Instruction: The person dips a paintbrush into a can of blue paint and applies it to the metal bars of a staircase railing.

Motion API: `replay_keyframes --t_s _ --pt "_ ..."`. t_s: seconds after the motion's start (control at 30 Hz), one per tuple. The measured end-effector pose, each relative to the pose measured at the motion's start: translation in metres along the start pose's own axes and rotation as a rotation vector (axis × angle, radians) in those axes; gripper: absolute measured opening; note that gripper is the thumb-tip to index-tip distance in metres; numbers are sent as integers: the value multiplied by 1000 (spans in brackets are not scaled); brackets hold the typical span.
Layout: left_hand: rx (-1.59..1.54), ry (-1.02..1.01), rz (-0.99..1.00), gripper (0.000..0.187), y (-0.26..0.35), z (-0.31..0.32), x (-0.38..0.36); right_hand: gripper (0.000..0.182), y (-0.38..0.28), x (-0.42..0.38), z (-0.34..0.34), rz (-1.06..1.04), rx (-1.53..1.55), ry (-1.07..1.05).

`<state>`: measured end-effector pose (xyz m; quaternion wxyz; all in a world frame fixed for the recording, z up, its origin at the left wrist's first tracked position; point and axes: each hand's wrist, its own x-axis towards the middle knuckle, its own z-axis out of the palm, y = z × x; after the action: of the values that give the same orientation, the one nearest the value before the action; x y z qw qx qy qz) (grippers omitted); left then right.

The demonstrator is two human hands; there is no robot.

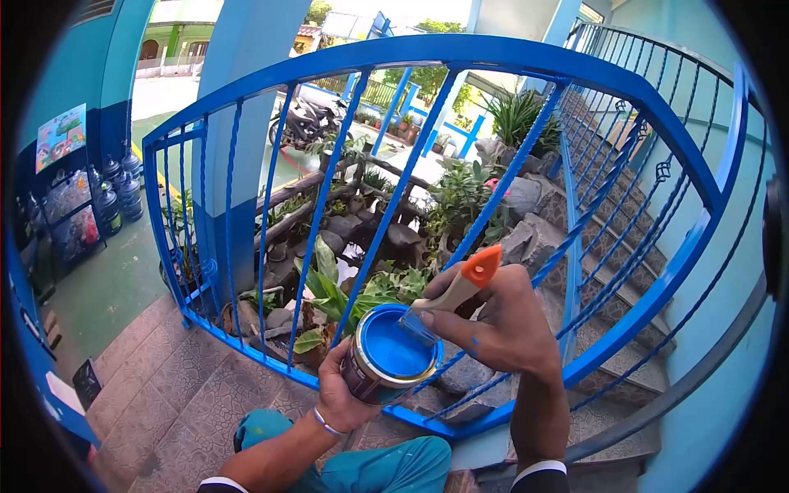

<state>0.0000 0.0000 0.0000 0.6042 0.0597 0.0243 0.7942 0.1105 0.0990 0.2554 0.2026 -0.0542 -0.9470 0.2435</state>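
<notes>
In my left hand [341,390] is an open can of blue paint [386,380], held from its left side and tilted a little toward me. My right hand [501,324] grips a paintbrush [464,283] by its pale handle, whose end is orange. The brush's head points down over the can's mouth, at the right inner side; its bristle tips are hard to make out against the paint. A blue metal railing [329,205] with twisted bars stands just beyond both hands. A small spot of blue marks my right hand.
Behind the railing lies a rock garden with leafy plants [333,283] and stones. Steps [608,361] rise on the right beside a dark handrail [657,419]. Water bottles [123,193] stand at the left wall. A motorcycle [308,123] is parked farther back.
</notes>
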Motion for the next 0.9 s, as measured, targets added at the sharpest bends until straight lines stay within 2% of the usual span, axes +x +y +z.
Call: replay_keyframes --t_s 0.27,0.4,0.5,0.63,0.73,0.9 --pt "32 -1 -10 73 3 3 -6 24 22 4 20 -28 -36 -53" --pt "35 25 -14 74 1 5 -5 26 14 -7 4 69 256 157" --pt "56 22 -30 74 0 8 -5 26 29 -8 3 104 203 209" --pt "55 19 -26 74 -2 5 -1 26 33 -11 -1 300 281 223" --pt "13 31 -34 70 0 -1 -5 25 31 -15 -8 279 149 329" --pt "-17 -42 -42 71 0 -5 -3 24 25 -20 -16 207 285 407"
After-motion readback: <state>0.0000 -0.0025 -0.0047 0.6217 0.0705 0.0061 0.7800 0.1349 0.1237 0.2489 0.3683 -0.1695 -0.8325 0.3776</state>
